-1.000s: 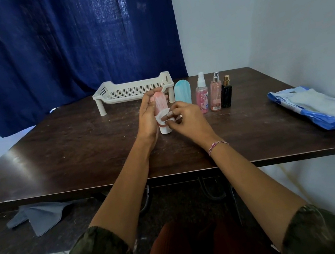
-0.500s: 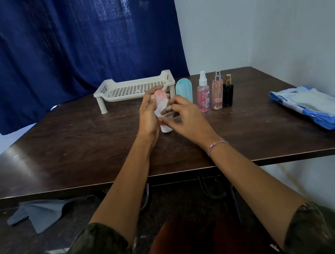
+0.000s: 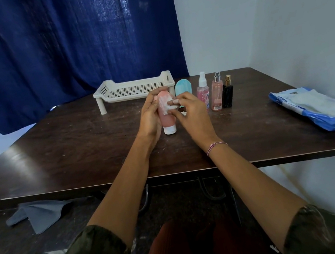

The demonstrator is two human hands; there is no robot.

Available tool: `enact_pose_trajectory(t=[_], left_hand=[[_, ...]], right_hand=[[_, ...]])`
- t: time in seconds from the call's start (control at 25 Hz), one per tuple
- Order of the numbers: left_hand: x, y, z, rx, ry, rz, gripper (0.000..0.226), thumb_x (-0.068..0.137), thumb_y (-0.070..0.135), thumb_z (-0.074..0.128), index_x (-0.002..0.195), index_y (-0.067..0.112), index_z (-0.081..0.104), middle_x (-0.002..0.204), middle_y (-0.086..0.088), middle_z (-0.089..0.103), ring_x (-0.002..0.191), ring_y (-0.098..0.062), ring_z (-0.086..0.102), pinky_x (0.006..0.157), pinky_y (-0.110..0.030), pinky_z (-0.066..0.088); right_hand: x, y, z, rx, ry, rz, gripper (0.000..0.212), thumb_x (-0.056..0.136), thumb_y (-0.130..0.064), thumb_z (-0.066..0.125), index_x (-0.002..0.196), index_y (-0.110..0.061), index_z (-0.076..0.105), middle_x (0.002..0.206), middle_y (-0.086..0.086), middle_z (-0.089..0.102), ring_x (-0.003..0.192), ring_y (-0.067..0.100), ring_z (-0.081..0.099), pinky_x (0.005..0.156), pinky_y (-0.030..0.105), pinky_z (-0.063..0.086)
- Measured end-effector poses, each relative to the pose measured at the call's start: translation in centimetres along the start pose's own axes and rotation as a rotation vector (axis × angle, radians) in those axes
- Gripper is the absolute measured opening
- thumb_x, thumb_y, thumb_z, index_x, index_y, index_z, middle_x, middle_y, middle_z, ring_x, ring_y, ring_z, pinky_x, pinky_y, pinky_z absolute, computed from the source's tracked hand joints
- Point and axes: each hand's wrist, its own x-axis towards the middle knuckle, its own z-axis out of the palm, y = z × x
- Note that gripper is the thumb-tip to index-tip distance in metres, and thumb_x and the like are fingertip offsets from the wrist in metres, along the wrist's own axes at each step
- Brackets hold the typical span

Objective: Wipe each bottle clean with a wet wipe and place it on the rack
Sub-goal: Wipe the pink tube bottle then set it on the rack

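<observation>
Rack [image 3: 121, 98] left of bottles [image 3: 216, 93] (a row) — wipes [image 3: 320, 109] right.

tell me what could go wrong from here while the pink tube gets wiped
1. The right hand rubs the wet wipe right in front of the teal bottle; a wide stroke might topple it into the spray bottle beside it.
2. The pink tube, dampened, could slip from the left hand.

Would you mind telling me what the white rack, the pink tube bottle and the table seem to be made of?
The white rack looks like matte moulded plastic: perforated floor, one-piece legs. The pink tube bottle seems smooth soft plastic, perhaps silicone, with an opaque white cap. The table looks like dark wood or laminate, semi-gloss by its glare.
</observation>
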Motion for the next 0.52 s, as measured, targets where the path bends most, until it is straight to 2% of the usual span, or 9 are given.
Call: enact_pose_trajectory(t=[0.12, 0.28, 0.36, 0.52], left_hand=[[-0.3, 0.37, 0.28, -0.018, -0.005, -0.004, 0.038, 0.098, 0.002, 0.021, 0.111, 0.013, 0.054, 0.121, -0.017, 0.052, 0.102, -0.019, 0.056, 0.087, -0.028, 0.051], [-0.34, 0.49, 0.08, -0.013, 0.01, -0.038, 0.038, 0.1, 0.008, 0.023, 0.117, 0.016, 0.056, 0.13, -0.023, 0.051, 0.111, -0.024, 0.056, 0.093, -0.033, 0.05], [-0.35, 0.53, 0.07, -0.017, 0.004, -0.052, 0.038, 0.1, 0.01, 0.023, 0.12, 0.014, 0.055, 0.133, -0.024, 0.049, 0.116, -0.027, 0.054, 0.098, -0.037, 0.047], [-0.75, 0.8, 0.51, -0.085, -0.027, -0.061, 0.036, 0.1, 0.008, 0.024, 0.125, 0.006, 0.05, 0.124, -0.015, 0.056, 0.105, -0.016, 0.06, 0.092, -0.028, 0.05]], right_hand=[[-0.17, -0.15, 0.05, -0.016, -0.013, -0.111, 0.02, 0.081, -0.006, 0.067, 0.1, -0.001, 0.067, 0.104, 0.01, 0.062, 0.099, 0.018, 0.057, 0.089, 0.023, 0.047], [-0.41, -0.55, 0.37, -0.122, -0.108, -0.29, 0.014, 0.083, -0.004, 0.064, 0.096, 0.0, 0.067, 0.103, 0.011, 0.061, 0.096, 0.018, 0.053, 0.086, 0.015, 0.037], [-0.39, -0.62, 0.43, -0.16, -0.114, -0.291, 0.016, 0.083, -0.004, 0.064, 0.099, 0.0, 0.066, 0.105, 0.011, 0.061, 0.098, 0.018, 0.052, 0.087, 0.017, 0.039], [-0.33, -0.54, 0.3, -0.113, -0.026, -0.197, 0.02, 0.085, -0.006, 0.061, 0.103, 0.001, 0.065, 0.107, 0.012, 0.061, 0.1, 0.02, 0.054, 0.089, 0.025, 0.045]])
